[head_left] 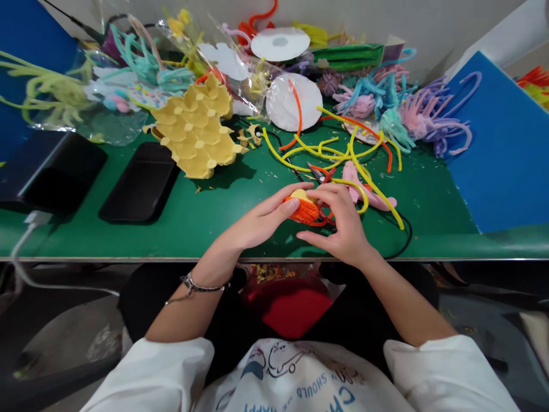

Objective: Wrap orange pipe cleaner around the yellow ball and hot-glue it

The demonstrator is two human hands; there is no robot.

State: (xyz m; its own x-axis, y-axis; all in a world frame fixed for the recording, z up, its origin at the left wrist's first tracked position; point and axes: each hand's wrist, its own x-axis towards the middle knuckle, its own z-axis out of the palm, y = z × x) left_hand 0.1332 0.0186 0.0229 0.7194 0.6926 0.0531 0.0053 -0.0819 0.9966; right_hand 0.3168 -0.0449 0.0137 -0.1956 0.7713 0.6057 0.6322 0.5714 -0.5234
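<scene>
Above the green table's near edge, both hands meet on a small orange pipe-cleaner piece with a yellow top. My left hand grips its left side with curled fingers and thumb. My right hand pinches its right side, fingers bent over the top. A bracelet circles my left wrist. Loose yellow pipe cleaners and small pliers lie just beyond my hands.
A yellow honeycomb-shaped piece lies left of centre. Two black phones rest at the left, one with a white cable. Heaps of coloured pipe cleaners, white discs and plastic bags fill the back. Blue dividers flank the table.
</scene>
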